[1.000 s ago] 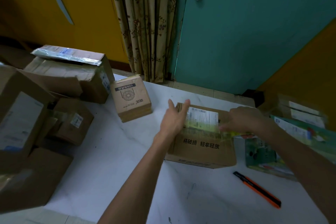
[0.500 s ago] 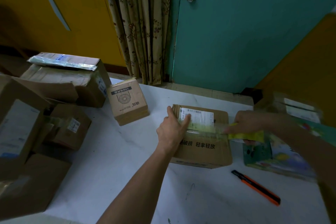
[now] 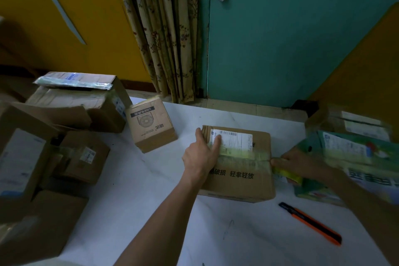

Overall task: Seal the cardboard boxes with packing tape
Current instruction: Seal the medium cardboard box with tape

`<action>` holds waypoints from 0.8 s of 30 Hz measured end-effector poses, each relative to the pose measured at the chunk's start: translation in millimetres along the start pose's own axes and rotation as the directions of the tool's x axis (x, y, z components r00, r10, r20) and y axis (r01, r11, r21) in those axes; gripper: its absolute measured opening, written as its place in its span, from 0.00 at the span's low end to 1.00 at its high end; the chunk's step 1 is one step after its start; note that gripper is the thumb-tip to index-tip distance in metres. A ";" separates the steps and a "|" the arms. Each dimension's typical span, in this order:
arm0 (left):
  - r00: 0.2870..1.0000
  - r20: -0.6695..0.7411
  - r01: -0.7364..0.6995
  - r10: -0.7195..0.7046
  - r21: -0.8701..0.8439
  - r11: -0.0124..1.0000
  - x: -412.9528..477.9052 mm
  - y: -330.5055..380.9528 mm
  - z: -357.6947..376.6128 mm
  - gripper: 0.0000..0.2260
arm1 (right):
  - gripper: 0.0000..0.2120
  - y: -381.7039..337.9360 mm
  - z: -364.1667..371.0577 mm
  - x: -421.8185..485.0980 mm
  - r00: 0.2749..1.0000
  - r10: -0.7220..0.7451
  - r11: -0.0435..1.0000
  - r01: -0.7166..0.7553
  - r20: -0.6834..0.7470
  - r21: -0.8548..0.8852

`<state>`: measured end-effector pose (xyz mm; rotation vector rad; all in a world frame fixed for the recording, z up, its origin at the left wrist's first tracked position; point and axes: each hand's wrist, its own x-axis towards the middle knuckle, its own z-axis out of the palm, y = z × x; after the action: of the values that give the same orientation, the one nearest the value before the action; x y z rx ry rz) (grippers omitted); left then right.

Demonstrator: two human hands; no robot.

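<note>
A flat cardboard box (image 3: 244,181) with a white shipping label and black Chinese print lies on the white table (image 3: 164,211). A yellowish strip of packing tape (image 3: 244,158) runs across its top seam. My left hand (image 3: 201,156) presses the tape's left end at the box's left edge, fingers straight. My right hand (image 3: 300,163) is just past the box's right edge and grips the yellow tape roll (image 3: 288,174), from which the tape runs to the box.
An orange and black utility knife (image 3: 311,222) lies on the table in front of the box. A small upright box (image 3: 152,124) stands behind left. Several larger cardboard boxes (image 3: 79,101) pile up at the left; green printed boxes (image 3: 354,157) sit at the right.
My right hand has pulled the tape rightward across the box top, from over the box to past its right edge. My left hand has settled on the tape's left end.
</note>
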<state>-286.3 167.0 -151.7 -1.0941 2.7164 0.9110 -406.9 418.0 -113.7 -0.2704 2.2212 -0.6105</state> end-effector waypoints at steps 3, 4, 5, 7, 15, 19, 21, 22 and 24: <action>1.000 -0.011 -0.021 0.021 -0.043 0.999 4.5 -10.2 -10.4 0.29 | 0.29 -13.9 -1.0 -8.6 0.998 -0.022 0.999 0.020 0.064 0.025; 1.000 -0.003 -0.025 0.025 -0.057 0.998 8.8 -17.9 -15.8 0.28 | 0.29 -22.2 -3.7 -12.1 0.994 -0.049 0.999 0.046 0.094 0.027; 1.000 0.014 -0.023 0.024 -0.072 0.997 12.1 -25.3 -22.9 0.28 | 0.28 -32.9 -7.9 -18.0 0.987 -0.085 0.996 0.081 0.134 0.033; 0.998 0.057 -0.003 0.009 -0.107 0.994 21.0 -44.5 -35.7 0.28 | 0.24 -55.7 -18.4 -30.2 0.956 -0.175 0.984 0.159 0.237 0.085; 0.998 0.046 0.047 -0.040 -0.164 0.985 40.6 -74.7 -51.4 0.25 | 0.24 -121.2 4.7 -48.3 0.968 -0.200 0.975 0.212 0.148 -0.065; 0.999 -0.007 0.046 -0.048 -0.122 0.991 45.1 -88.9 -58.3 0.25 | 0.20 -156.8 12.5 -50.9 0.977 -0.191 0.974 0.201 0.097 -0.103; 0.998 -0.042 0.049 -0.051 -0.050 0.998 46.3 -88.1 -67.3 0.21 | 0.19 -180.0 18.8 -52.2 0.970 -0.222 0.957 0.236 0.101 -0.167; 0.997 -0.068 0.024 -0.026 -0.037 0.999 45.7 -84.5 -72.9 0.20 | 0.19 -190.9 22.5 -52.6 0.967 -0.235 0.944 0.252 0.101 -0.212; 0.994 -0.086 -0.082 0.064 -0.222 0.972 36.0 -63.3 -88.4 0.23 | 0.18 -212.6 30.1 -51.2 0.962 -0.255 0.911 0.274 0.100 -0.308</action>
<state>-258.8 60.2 -120.7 -1.0927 2.7859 1.2391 -351.7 244.3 10.8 -0.7579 2.2391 -0.3726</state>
